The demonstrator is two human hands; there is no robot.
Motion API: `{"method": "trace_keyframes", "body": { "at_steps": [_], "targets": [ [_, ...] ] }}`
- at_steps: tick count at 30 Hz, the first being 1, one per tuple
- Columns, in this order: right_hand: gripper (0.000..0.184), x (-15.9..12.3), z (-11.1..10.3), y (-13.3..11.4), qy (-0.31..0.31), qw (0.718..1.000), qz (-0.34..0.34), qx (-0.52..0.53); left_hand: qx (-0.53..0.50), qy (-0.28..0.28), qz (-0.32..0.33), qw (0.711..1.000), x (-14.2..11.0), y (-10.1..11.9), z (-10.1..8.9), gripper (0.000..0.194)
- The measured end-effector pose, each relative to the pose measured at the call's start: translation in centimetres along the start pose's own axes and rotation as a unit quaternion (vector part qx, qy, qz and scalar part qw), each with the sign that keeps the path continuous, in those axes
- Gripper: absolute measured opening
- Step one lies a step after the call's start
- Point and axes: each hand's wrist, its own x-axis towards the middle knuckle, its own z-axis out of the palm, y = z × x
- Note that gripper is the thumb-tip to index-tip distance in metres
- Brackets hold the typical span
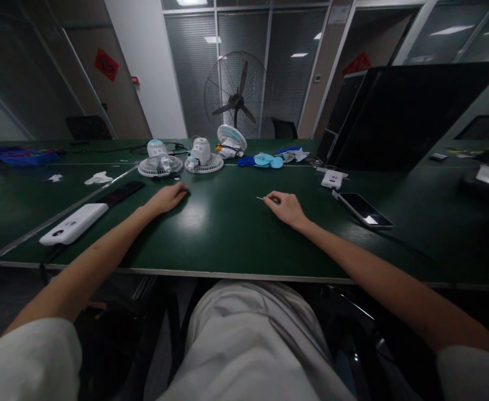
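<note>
My right hand (286,208) is above the green table (223,239), right of the middle, thumb and fingertips pinched together. From the pinch a short, thin, pale pin-like piece (259,198) sticks out to the left; its exact kind is too small to make out. My left hand (167,198) rests at the table with its fingers curled; a small dark spot shows at the fingertips, and what they hold, if anything, I cannot make out. Just beyond it lie two small white fans, one left (160,162) and one right (204,158), grilles down.
Farther back, a third fan (231,140) tilts upward beside blue pieces (265,160). A white power bank (75,224) and a dark phone (121,193) lie left; another phone (365,210) and a white box (332,179) lie right. A large black monitor (411,117) stands back right.
</note>
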Motion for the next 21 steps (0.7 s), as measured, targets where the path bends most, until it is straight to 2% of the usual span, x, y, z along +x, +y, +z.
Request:
{"method": "trace_keyframes", "body": {
  "at_steps": [3, 6, 9, 14, 21],
  "targets": [
    [0.039, 0.0, 0.0, 0.0, -0.003, 1.000, 0.000, 0.002, 0.061, 0.035, -0.105, 0.992, -1.9, -4.9, -1.7, 0.044],
    [0.039, -0.1, 0.0, -0.1, -0.006, 1.000, -0.003, -0.003, 0.116, 0.054, -0.196, 0.972, -3.0, -6.7, -2.5, 0.043],
    [0.040, -0.1, -0.1, -0.3, -0.012, 1.000, -0.006, -0.009, 0.140, 0.065, -0.246, 0.957, -3.0, -6.6, -2.7, 0.043],
    [0.039, -0.1, -0.1, -0.4, -0.015, 1.000, -0.013, -0.010, 0.154, 0.081, -0.284, 0.943, -2.7, -5.5, -3.0, 0.041],
    [0.037, -0.1, -0.1, -0.4, -0.021, 1.000, -0.002, -0.001, 0.176, 0.079, -0.267, 0.944, -3.7, -5.3, -3.7, 0.040]
  ]
}}
